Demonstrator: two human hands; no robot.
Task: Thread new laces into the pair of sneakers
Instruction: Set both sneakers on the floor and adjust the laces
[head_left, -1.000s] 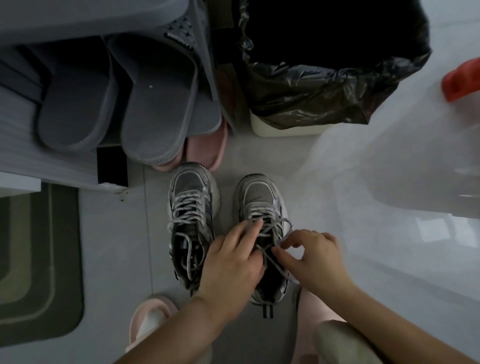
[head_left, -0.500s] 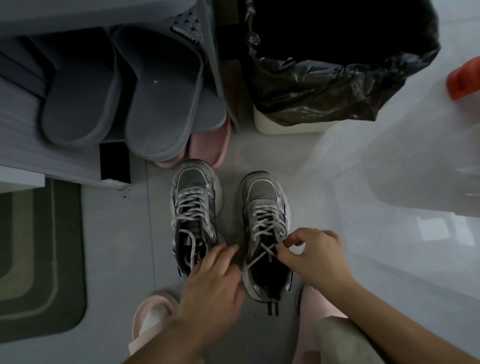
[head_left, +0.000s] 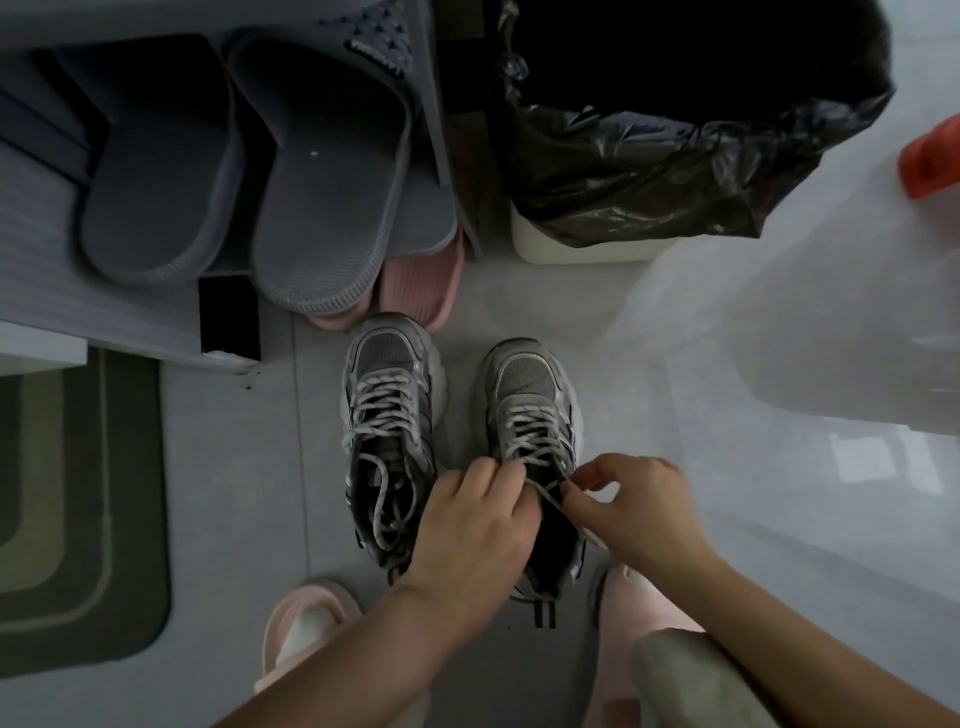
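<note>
Two grey sneakers stand side by side on the floor, toes pointing away from me. The left sneaker (head_left: 387, 415) has pale laces threaded through it, their loose ends lying in its opening. The right sneaker (head_left: 530, 405) is laced over its upper part. My left hand (head_left: 475, 530) lies over its opening, fingers curled at the lace (head_left: 545, 496) near the top eyelets. My right hand (head_left: 631, 506) pinches the same lace from the right side. The heel of the right sneaker is partly hidden by my hands.
Grey slippers (head_left: 322, 171) and pink slippers (head_left: 421, 283) sit on a rack at the back left. A bin with a black bag (head_left: 675, 156) stands behind. A green mat (head_left: 78, 509) lies left. My feet wear pink slippers (head_left: 306, 629).
My left hand drew back toward me, then came forward again to the right sneaker's top eyelets. My right hand kept its pinch on the lace.
</note>
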